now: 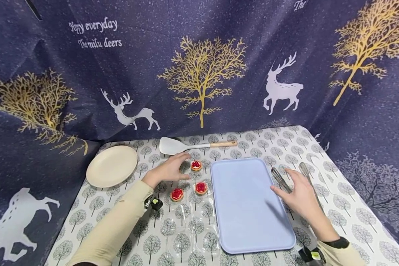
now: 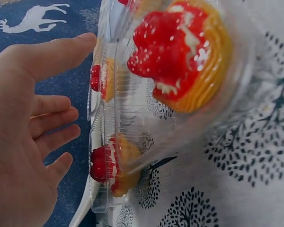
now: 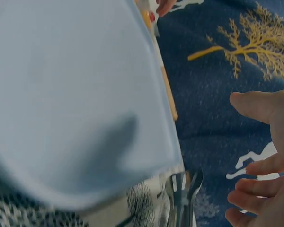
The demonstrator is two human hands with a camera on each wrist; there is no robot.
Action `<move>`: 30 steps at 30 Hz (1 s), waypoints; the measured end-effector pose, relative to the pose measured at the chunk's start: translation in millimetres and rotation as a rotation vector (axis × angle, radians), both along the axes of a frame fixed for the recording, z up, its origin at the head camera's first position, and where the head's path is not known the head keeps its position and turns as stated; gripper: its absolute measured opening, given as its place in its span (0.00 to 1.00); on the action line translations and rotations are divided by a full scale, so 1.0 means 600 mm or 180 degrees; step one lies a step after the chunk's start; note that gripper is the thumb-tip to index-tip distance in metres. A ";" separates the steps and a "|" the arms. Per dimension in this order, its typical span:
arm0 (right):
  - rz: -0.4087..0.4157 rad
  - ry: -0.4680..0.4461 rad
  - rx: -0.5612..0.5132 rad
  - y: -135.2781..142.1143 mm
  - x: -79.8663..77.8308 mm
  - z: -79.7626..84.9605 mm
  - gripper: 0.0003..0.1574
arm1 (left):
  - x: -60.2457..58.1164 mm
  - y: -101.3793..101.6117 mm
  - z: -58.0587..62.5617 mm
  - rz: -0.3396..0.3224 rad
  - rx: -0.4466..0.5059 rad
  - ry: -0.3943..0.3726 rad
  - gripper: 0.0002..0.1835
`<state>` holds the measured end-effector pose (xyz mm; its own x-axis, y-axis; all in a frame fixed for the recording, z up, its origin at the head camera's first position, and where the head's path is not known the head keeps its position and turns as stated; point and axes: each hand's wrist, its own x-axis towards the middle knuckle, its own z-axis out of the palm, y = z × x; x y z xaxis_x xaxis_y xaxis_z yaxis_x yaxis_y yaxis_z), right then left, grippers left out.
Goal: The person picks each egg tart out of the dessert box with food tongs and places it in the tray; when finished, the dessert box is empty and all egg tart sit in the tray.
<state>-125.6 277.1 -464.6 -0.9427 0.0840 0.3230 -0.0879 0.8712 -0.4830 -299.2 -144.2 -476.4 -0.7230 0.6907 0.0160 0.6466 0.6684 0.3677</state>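
My left hand (image 1: 171,170) hovers with its fingers spread, holding nothing, just left of the red-topped tarts. One tart (image 1: 196,165) is by the fingertips; a second tart (image 1: 201,188) and a third tart (image 1: 177,194) lie nearer to me. All sit in a clear plastic container (image 1: 187,231), whose ribbed wall (image 2: 97,132) shows beside the hand in the left wrist view. My right hand (image 1: 300,194), also empty with thumb and fingers apart, is above the right edge of a light blue tray (image 1: 249,207), over metal tongs (image 1: 279,179).
A cream plate (image 1: 111,166) stands at the back left. Along the back lies a grey spatula (image 1: 173,146) with a wooden handle. Another metal utensil (image 1: 304,170) and a white, curved object (image 1: 320,168) lie right of the tray. A dark deer-print cloth (image 1: 212,22) hangs behind.
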 end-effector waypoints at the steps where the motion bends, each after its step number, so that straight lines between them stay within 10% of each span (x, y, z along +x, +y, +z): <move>1: -0.0036 -0.0018 0.0002 0.003 0.000 -0.001 0.54 | -0.002 0.001 -0.001 -0.0001 -0.0013 -0.0008 0.47; 30: -0.0740 -0.0797 0.0282 0.077 -0.009 -0.051 0.75 | -0.038 0.034 -0.006 0.0017 -0.0233 -0.0228 0.48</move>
<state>-131.3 323.0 -495.2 -0.9525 0.2876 0.1000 0.2292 0.8935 -0.3862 -322.0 -123.8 -480.1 -0.7241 0.6843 -0.0863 0.6168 0.6985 0.3629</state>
